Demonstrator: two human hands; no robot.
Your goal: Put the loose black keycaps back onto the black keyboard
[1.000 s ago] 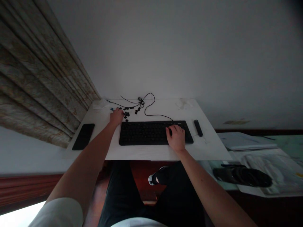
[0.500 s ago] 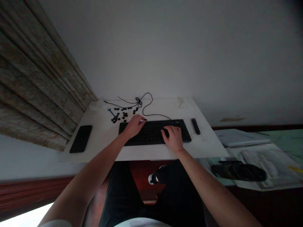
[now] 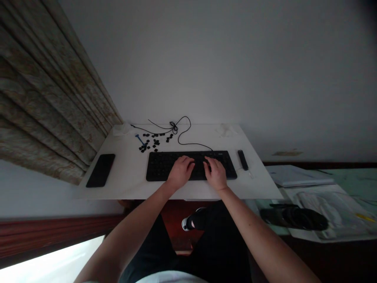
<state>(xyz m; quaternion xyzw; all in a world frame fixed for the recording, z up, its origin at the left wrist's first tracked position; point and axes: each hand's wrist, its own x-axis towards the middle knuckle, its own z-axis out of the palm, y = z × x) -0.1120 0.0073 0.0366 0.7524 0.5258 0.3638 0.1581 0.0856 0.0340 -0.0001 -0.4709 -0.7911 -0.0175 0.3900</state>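
A black keyboard (image 3: 160, 167) lies on the white table, its keys facing up. Over its middle is my left hand (image 3: 181, 173), thumb and fingers pinched together; the small dark keycap seen at these fingertips half a second ago is hard to pick out against the black keys. My right hand (image 3: 216, 173) rests on the keyboard's right part, fingers curved and thumb apart from them, with nothing visible in it. Behind the keyboard, to the left, several loose black keycaps (image 3: 156, 143) are scattered. A blue tool (image 3: 140, 140) lies among them.
On the white table (image 3: 126, 173) a black phone (image 3: 101, 170) lies at the left. The keyboard's cable (image 3: 188, 129) loops along the back. A dark elongated object (image 3: 243, 160) lies at the right. Papers (image 3: 299, 176) and a black object (image 3: 294, 217) are on a lower surface to the right.
My left hand has moved right and nearer, from the keyboard's back edge to over its middle, close to my right hand. My right hand stays at about the same place.
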